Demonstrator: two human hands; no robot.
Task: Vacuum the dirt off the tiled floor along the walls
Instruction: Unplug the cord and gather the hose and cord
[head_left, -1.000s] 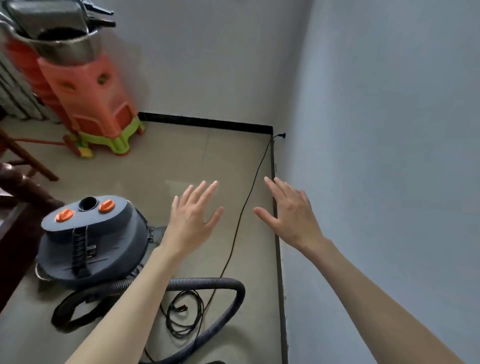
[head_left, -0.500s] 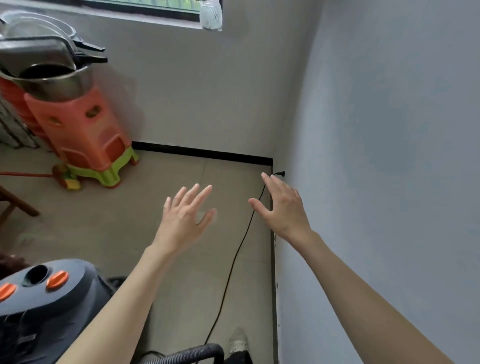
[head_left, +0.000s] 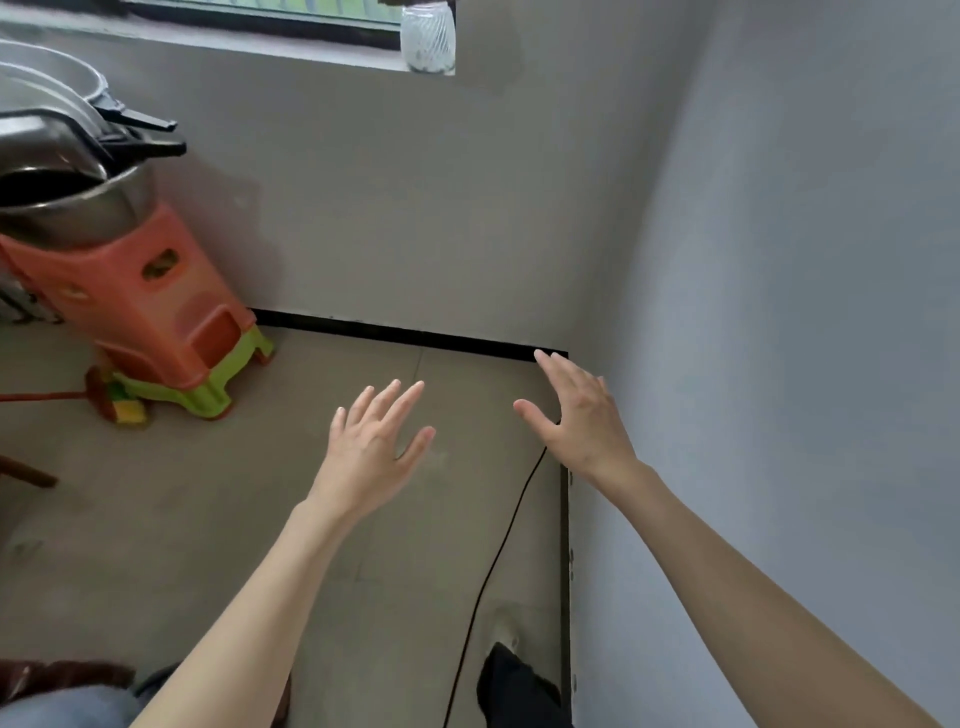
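Both my arms reach out in front of me toward the corner where the two walls meet, and neither holds anything. My left hand is spread flat, fingers straight and apart, palm down over the tiled floor. My right hand is just as loose, fingers extended toward the black skirting at the corner, thumb out to the side. I judge I hold them empty like this because I have nothing yet to work with: no vacuum, hose or nozzle shows here, so the cleaning has not begun.

The floor itself lies below both hands and runs up to the skirting on two sides. I cannot make out any dirt on it from here. A thin black cord runs along the floor just beside the right-hand wall, passing under my right hand toward the corner; it likely sits there to stay out of the way.

Left of the corner, against the back wall, stands an orange stool carrying metal pots. A jar rests on the window ledge above.
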